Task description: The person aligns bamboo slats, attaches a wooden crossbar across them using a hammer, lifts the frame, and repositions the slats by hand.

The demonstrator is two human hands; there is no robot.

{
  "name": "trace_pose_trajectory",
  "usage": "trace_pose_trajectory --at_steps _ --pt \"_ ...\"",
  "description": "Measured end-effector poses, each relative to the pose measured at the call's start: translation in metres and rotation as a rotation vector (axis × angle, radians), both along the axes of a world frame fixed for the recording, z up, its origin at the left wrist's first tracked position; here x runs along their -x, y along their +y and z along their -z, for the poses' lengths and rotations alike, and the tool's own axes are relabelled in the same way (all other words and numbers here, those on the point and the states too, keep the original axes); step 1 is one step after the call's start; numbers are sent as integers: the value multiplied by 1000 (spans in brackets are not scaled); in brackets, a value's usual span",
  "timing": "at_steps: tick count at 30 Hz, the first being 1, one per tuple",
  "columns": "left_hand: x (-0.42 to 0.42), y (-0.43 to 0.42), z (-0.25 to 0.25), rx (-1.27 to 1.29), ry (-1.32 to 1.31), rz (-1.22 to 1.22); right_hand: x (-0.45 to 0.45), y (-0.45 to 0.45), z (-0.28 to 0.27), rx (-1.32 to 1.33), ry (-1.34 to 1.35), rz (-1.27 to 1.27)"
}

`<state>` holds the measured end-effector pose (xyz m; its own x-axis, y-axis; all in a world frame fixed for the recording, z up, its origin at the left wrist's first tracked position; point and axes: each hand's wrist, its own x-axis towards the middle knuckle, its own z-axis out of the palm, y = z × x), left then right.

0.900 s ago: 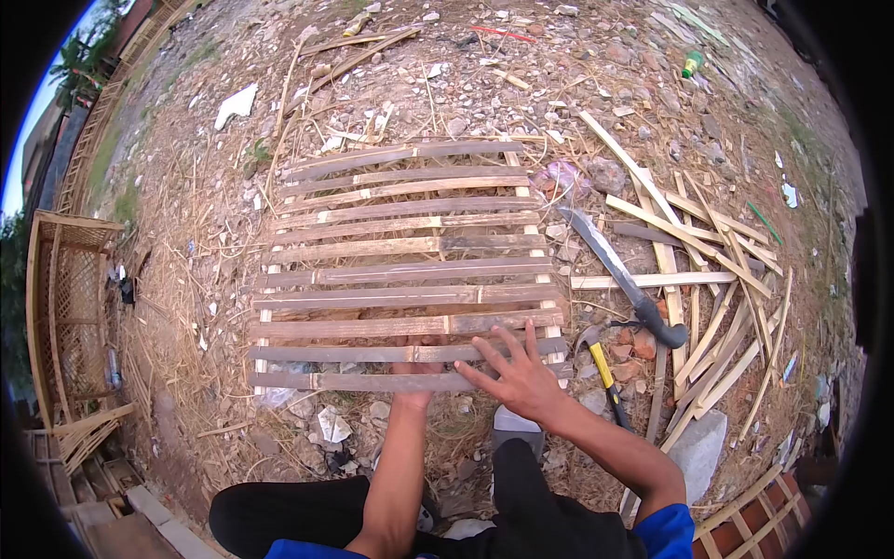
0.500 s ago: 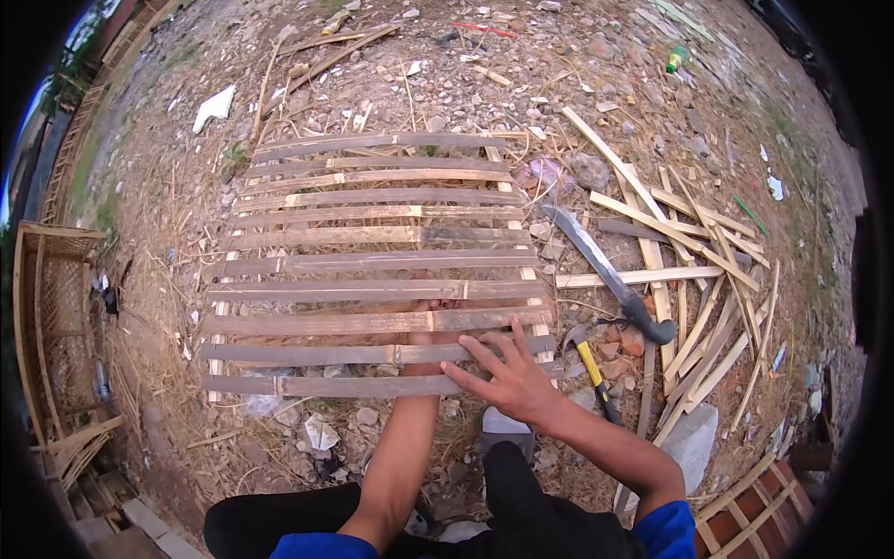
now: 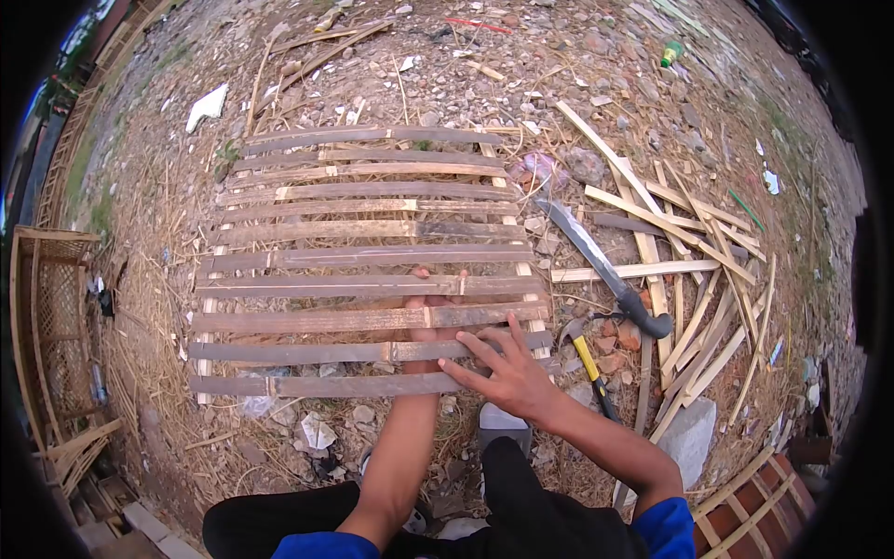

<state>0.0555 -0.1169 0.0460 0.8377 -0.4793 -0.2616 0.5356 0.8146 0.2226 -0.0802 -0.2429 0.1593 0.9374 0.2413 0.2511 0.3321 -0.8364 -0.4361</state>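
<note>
Slat rack (image 3: 363,256): We have it just left of the middle of the frame, above the stony ground (image 3: 135,307). Long thin slats (image 3: 317,320) lie across two pale side rails (image 3: 523,269).
Left hand (image 3: 430,303): We hold it under the rack, below the middle of the frame, with fingertips (image 3: 421,272) showing between slats. Slats hide much of this grip, so we cannot tell if it is clamped on one.
Right hand (image 3: 514,380): We rest it on the rack's lower right corner, fingers spread apart on top of the slats. We cannot see if the thumb is tucked under, so we cannot tell if this grip pinches.
Weight: We think the rack is light, with thin slats and wide gaps.
Bend: The slats may bounce in the middle, and the rack may twist if we lift one corner.
Feel: The slats look dry, so we guess they slip only a little. Edges may have splinters.
Weak spots: A hard tug on one slat might pull it loose.
Best hold: We would take both side rails, where the slats cross.
Machete (image 3: 582,240) and hammer (image 3: 587,359): They lie right of the rack, so we should mind the blade.
</note>
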Motion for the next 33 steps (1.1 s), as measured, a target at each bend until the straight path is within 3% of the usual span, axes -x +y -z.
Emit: trace_pose_trajectory --at_steps 5,8,11,14,17,20,25,29,33 --pt "-1 -4 3 115 -69 -18 0 -2 -3 0 -23 7" --pt "3 -10 -34 173 23 27 -2 -4 -11 5 -37 23" --pt "-3 -11 -42 55 84 19 -3 -8 -23 2 -54 22" --pt "-14 -16 -56 176 -120 -41 -7 -5 -29 -43 -94 18" --pt "-19 -13 -79 33 51 -62 -13 -4 -38 -60 -108 11" --pt "-29 -7 -86 125 -85 -80 -20 -3 -46 -120 -142 -7" --pt "-41 13 -136 -32 -248 -68 -37 9 -66 -342 -151 -26" --pt "-48 1 -200 -532 -95 -323 -53 17 -77 -723 -219 -84" --pt "-55 2 -225 -608 -280 -344 -64 25 -94 -879 -284 -76"
